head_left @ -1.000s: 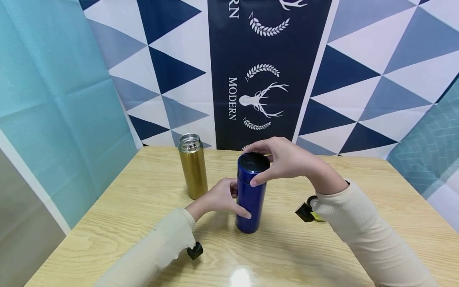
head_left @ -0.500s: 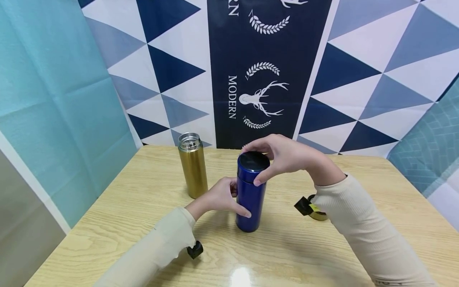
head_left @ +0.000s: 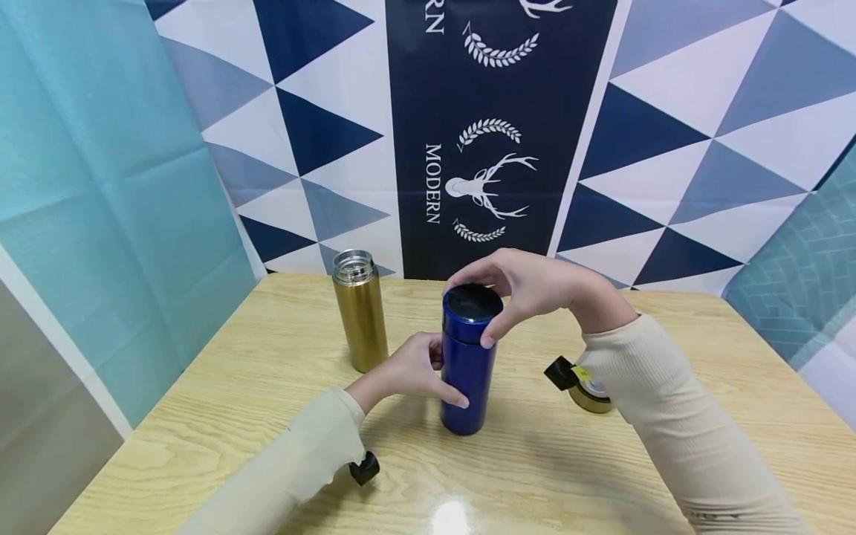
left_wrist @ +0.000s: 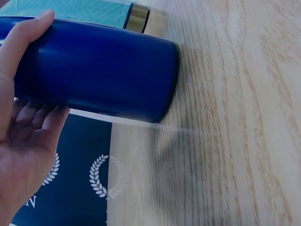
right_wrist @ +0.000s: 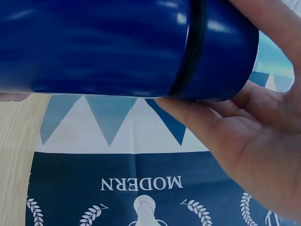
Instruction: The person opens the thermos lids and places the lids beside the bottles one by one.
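Observation:
A dark blue vacuum flask (head_left: 468, 383) stands upright on the wooden table, its lid (head_left: 461, 327) seated on top. My left hand (head_left: 409, 368) grips the flask's body, thumb on the near side and fingers behind. From above and the right, my right hand (head_left: 538, 286) holds the lid between thumb and fingers. In the right wrist view a dark seam rings the flask just below the lid (right_wrist: 228, 52). The left wrist view has the flask's lower body (left_wrist: 103, 70) and its dark base edge, with the left thumb across it.
Behind and left stands a gold flask (head_left: 362, 323) with its steel mouth uncovered. A gold lid (head_left: 591, 402) lies right of the blue flask, partly hidden by the right sleeve (head_left: 649, 379). Patterned cloth (head_left: 468, 89) hangs behind the table (head_left: 221, 416).
My right hand has turned on the lid, its thumb shifting to the right around the rim. More of the gold lid shows beside the sleeve. The left hand and the blue flask stay put.

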